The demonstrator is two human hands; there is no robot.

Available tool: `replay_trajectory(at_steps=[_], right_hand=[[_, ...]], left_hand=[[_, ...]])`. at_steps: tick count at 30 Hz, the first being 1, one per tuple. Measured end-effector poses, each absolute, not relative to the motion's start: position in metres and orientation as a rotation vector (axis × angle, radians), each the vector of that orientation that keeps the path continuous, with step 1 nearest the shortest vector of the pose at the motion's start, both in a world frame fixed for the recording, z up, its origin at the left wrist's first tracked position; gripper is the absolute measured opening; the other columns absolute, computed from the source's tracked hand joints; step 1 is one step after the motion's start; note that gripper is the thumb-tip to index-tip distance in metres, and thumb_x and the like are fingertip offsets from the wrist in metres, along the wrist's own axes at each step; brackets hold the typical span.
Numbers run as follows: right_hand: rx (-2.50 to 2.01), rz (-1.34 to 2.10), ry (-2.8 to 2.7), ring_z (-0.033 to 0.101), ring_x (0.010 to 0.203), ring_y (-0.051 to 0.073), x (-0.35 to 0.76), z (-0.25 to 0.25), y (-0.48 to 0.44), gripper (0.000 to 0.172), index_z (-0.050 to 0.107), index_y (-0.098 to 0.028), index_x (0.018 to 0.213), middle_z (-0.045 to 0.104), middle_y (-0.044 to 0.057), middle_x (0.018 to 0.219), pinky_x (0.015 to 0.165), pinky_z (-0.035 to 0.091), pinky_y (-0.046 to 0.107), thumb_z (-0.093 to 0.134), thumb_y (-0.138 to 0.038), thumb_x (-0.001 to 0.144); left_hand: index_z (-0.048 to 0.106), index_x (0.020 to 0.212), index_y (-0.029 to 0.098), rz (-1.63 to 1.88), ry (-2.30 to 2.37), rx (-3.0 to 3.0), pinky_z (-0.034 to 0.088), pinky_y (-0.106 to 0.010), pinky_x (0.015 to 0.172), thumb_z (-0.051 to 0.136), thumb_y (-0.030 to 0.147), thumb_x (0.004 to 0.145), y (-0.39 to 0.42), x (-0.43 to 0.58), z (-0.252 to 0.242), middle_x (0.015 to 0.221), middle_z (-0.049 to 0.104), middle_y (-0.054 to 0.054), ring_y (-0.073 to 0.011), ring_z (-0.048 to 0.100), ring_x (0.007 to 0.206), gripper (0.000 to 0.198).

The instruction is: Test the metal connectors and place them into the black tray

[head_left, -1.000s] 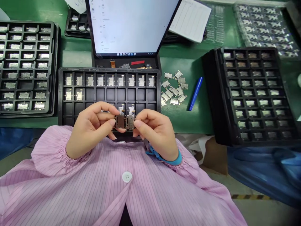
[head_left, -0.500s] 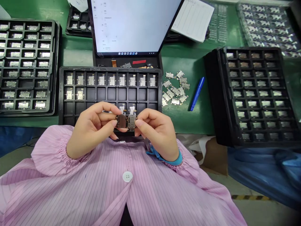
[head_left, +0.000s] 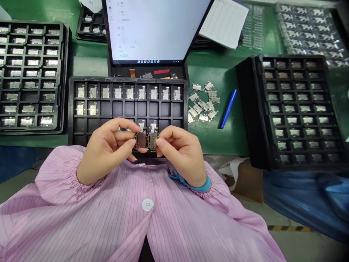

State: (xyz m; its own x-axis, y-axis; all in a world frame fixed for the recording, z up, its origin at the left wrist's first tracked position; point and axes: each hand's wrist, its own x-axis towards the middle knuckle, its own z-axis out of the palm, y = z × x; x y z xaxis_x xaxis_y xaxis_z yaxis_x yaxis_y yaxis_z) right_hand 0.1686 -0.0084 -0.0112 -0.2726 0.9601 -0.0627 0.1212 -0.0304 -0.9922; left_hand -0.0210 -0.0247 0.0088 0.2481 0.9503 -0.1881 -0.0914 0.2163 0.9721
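My left hand [head_left: 111,151] pinches a small circuit module [head_left: 141,140] with a dark brownish metal face between thumb and fingers. Beside it, a second circuit module [head_left: 152,141], greyer and dotted with small holes, is gripped at its right edge by my right hand [head_left: 184,153]. Both are held upright side by side, almost touching, above the near edge of a black compartment tray [head_left: 185,109]. More silvery modules sit in the tray's far row, with two in the row below. Several others show just behind my fingers, partly hidden.
Loose modules [head_left: 203,105] lie in a pile right of the tray, near a blue marker [head_left: 228,109]. Filled trays stand at left [head_left: 65,72] and stacked at right [head_left: 245,112]. Behind the tray are a lit screen [head_left: 152,32] and paper sheets [head_left: 225,22].
Both hands keep their pinch on the two modules in nearly the same place. The right-hand module looks slightly tilted and darker; little else differs.
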Motion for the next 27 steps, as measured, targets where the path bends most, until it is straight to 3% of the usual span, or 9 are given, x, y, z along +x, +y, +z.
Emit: replay_trajectory(at_steps=[8,13,27], right_hand=[[-1.200,1.383,-1.490,0.045,0.045,0.009,0.1688,-0.0098,-0.0083,0.018,0.051,-0.020,0.067,0.053,-0.004,0.053,0.043,0.032,0.024,0.058,-0.025,0.083],[-1.207,1.380,-1.492,0.045,0.045,0.009,0.1693,-0.0091,-0.0083,0.018,0.051,-0.021,0.067,0.052,-0.004,0.054,0.043,0.033,0.024,0.058,-0.025,0.083],[-1.191,1.375,-1.500,0.044,0.045,0.009,0.1696,-0.0059,-0.0092,0.019,0.050,-0.021,0.067,0.051,-0.004,0.053,0.044,0.031,0.025,0.057,-0.025,0.084]], left_hand=[[0.055,0.104,0.017,0.945,1.037,1.094,0.062,-0.020,0.058,0.061,0.017,0.090,-0.0231,-0.0211,0.0087,0.084,0.075,-0.004,-0.0185,0.074,0.083,0.015],[0.055,0.102,0.017,0.938,1.056,1.109,0.058,-0.016,0.053,0.061,0.017,0.089,-0.0220,-0.0209,0.0109,0.082,0.076,-0.003,-0.0101,0.069,0.058,0.014],[0.055,0.101,0.018,0.891,1.123,1.117,0.056,-0.019,0.049,0.062,0.022,0.089,-0.0209,-0.0210,0.0133,0.077,0.075,-0.003,-0.0118,0.068,0.051,0.014]])
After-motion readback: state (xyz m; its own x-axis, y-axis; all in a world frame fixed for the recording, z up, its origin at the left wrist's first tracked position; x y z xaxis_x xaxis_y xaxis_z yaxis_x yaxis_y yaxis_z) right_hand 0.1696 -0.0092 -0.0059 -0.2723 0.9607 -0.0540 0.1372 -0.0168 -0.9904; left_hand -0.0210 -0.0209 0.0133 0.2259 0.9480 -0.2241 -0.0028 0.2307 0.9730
